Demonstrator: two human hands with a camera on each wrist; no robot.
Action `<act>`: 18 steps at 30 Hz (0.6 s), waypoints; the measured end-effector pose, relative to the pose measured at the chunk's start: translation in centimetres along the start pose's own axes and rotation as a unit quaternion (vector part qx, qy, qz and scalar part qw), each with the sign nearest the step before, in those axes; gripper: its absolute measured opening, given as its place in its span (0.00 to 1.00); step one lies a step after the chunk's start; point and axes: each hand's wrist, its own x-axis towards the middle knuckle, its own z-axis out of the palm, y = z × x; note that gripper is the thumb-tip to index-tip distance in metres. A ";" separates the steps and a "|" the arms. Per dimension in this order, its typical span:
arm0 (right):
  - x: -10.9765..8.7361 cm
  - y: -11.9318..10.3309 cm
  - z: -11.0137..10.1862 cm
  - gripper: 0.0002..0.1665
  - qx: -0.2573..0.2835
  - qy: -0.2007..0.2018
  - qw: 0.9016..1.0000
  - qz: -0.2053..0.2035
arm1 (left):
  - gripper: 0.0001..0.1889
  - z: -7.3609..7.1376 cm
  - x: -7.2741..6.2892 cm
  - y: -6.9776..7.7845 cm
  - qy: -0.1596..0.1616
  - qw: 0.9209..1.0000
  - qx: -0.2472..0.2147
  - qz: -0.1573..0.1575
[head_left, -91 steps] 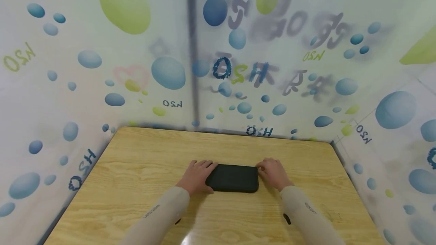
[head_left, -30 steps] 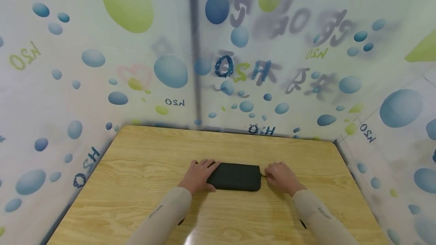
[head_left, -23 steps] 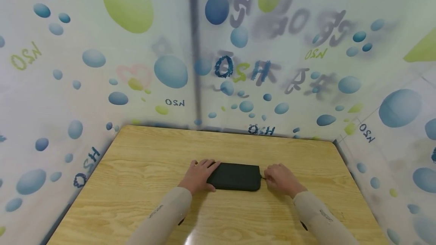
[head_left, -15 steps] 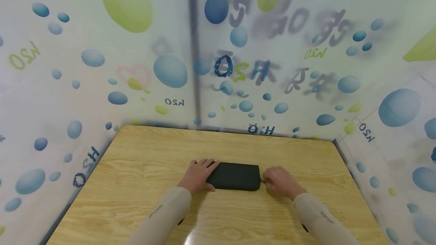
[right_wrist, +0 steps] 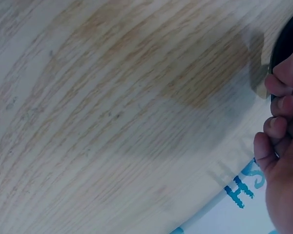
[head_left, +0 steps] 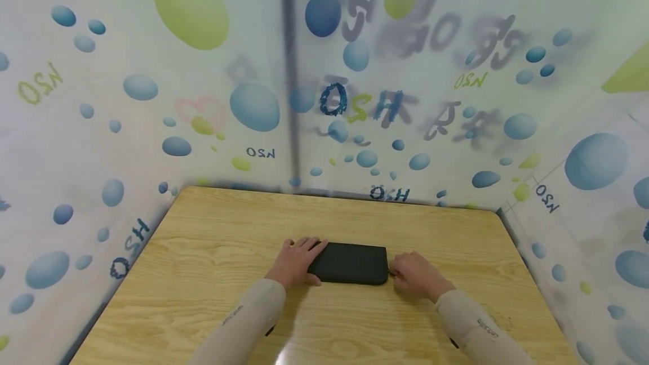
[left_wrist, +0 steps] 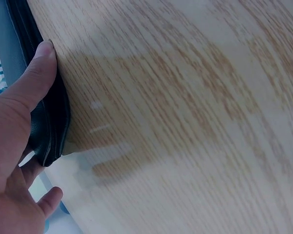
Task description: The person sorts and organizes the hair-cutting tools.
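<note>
A black zip-around wallet (head_left: 350, 263) lies flat on the wooden table. My left hand (head_left: 296, 263) holds its left end, thumb along the near edge and fingers spread over the far side. In the left wrist view, the thumb of my left hand (left_wrist: 19, 107) lies against the zipped edge of the wallet (left_wrist: 51, 112). At the wallet's right end, my right hand (head_left: 417, 275) has its fingers curled and pinches the zipper pull (head_left: 390, 271). The right wrist view shows the curled fingers of my right hand (right_wrist: 283, 117) beside the wallet's dark edge (right_wrist: 288, 44); the pull is hidden there.
The table (head_left: 243, 218) has a light wood-grain top. Behind it and on both sides stand white walls (head_left: 253, 61) printed with blue and green drops and mirrored lettering.
My right hand has gone from the wallet's far right corner, out to the right, then down along the right end toward me with the zipper pull. My left hand stays on the left end.
</note>
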 end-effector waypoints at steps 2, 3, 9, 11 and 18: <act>-0.1 -0.1 0.0 0.16 -0.003 0.000 1.000 -0.004 | 0.51 0.0 0.0 0.0 0.000 1.000 0.000 -0.001; -0.2 -0.2 0.0 0.16 -0.005 0.000 1.000 -0.005 | 0.51 0.0 0.0 0.0 0.000 1.000 -0.001 -0.001; -0.2 -0.7 0.0 0.19 -0.003 0.014 1.000 -0.016 | 0.51 0.1 0.0 0.0 -0.004 1.000 -0.013 -0.003; -0.1 -0.9 0.0 0.21 0.005 0.021 0.999 -0.026 | 0.51 0.1 0.0 0.0 -0.007 1.000 -0.019 -0.005; -0.3 -1.4 0.0 0.22 0.014 0.018 0.999 -0.026 | 0.51 0.1 0.0 -0.1 -0.002 0.999 -0.032 -0.004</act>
